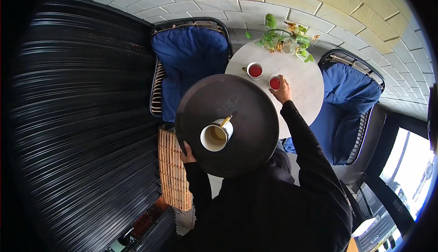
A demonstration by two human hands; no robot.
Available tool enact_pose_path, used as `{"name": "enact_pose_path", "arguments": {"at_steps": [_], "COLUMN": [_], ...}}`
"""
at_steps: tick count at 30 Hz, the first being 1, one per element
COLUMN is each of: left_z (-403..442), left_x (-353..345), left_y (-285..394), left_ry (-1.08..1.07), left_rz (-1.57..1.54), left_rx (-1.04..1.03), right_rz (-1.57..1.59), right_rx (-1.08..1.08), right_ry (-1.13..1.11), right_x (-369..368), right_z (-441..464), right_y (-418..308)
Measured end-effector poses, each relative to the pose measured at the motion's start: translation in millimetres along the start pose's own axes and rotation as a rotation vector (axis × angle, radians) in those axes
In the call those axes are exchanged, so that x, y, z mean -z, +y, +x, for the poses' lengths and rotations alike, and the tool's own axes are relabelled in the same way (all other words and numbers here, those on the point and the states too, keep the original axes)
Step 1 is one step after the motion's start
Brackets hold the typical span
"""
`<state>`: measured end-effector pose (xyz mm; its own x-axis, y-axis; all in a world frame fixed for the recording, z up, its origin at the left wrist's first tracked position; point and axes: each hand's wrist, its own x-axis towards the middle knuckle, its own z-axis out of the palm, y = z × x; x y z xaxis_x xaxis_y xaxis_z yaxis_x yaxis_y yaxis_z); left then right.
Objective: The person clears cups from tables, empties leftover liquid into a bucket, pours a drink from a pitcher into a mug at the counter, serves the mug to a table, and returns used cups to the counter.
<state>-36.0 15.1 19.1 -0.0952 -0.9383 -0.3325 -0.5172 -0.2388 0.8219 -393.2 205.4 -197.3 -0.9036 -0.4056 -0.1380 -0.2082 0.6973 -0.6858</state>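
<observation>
My left hand [187, 154] grips the near left rim of a round dark brown tray [251, 115], its thumb on top and the other fingers hidden underneath. On the tray stands a white mug [210, 145] with a gold handle and a little pale brown liquid at the bottom. Over the round table [303, 99], my right hand [284, 91] has its fingers around a small white cup [274, 83] of red drink. I cannot tell whether this cup rests on the tabletop. Beside it stands another cup of red drink [255, 70], its handle pointing left.
A glass vase with a leafy plant [289, 46] stands at the table's far edge. Blue-cushioned chairs flank the table, one left [189, 51] and one right [340, 97]. A light brick wall [255, 5] lies behind, black ribbed panelling [86, 92] left, a wicker piece [172, 170] below.
</observation>
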Motion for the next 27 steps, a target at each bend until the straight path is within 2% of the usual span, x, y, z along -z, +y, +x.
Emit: {"name": "enact_pose_path", "arguments": {"at_steps": [3, 5, 7, 9, 10, 13, 15, 17, 19, 20, 21, 23, 27], "left_z": [3.7, -0.6, -4.1, -0.2, 0.6, 0.7, -0.1, -1.3, -1.4, -2.8, -3.8, -5.0, -10.2], "left_x": [-0.8, -3.6, -5.3, -4.3, -4.7, -8.8, -10.9, -12.3, -14.7, -16.0, -16.8, -17.5, -17.0], "left_y": [-8.6, 2.1, 11.6, 3.9, 0.7, -0.2, 0.7, 1.0, 2.2, 2.8, 3.6, 5.3, 7.8], "left_ry": [-0.026, -0.053, -0.082, -0.104, -0.112, -0.119, -0.122, -0.128, -0.133, -0.136, -0.140, -0.143, -0.134], "left_rz": [-0.080, 0.011, 0.055, 0.069, 0.075, 0.049, 0.037, 0.025, 0.011, 0.008, 0.008, 0.001, -0.013], "left_rx": [0.023, 0.078, 0.079, 0.062, 0.059, 0.046, 0.037, 0.032, 0.020, 0.020, 0.019, 0.015, 0.014], "right_rz": [0.031, -0.090, -0.055, 0.230, 0.230, 0.399, 0.548, 0.493, 0.461, 0.434, 0.324, 0.282, 0.255], "right_rx": [0.027, -0.002, 0.112, 0.113, 0.112, 0.324, 0.448, 0.627, 0.784, 0.736, 0.805, 0.752, 0.773], "right_ry": [-0.067, -0.091, 0.034, 0.082, 0.080, 0.184, 0.012, -0.327, -0.538, -0.626, -0.600, -0.498, -0.442], "right_x": [12.0, 35.4, 57.7, 105.4, 126.2, 177.7, 194.0, 204.6, 188.7, 178.7, 168.1, 154.3, 146.3], "right_z": [-0.7, -2.2, -3.5, -11.3, -18.4, -48.1, -69.7, -83.8, -95.6, -105.2, -111.7, -123.3, -123.8], "right_y": [0.7, -11.0, -17.7, -63.4, -85.9, -151.5, -181.6, -212.5, -226.8, -231.2, -234.2, -240.8, -237.5]}}
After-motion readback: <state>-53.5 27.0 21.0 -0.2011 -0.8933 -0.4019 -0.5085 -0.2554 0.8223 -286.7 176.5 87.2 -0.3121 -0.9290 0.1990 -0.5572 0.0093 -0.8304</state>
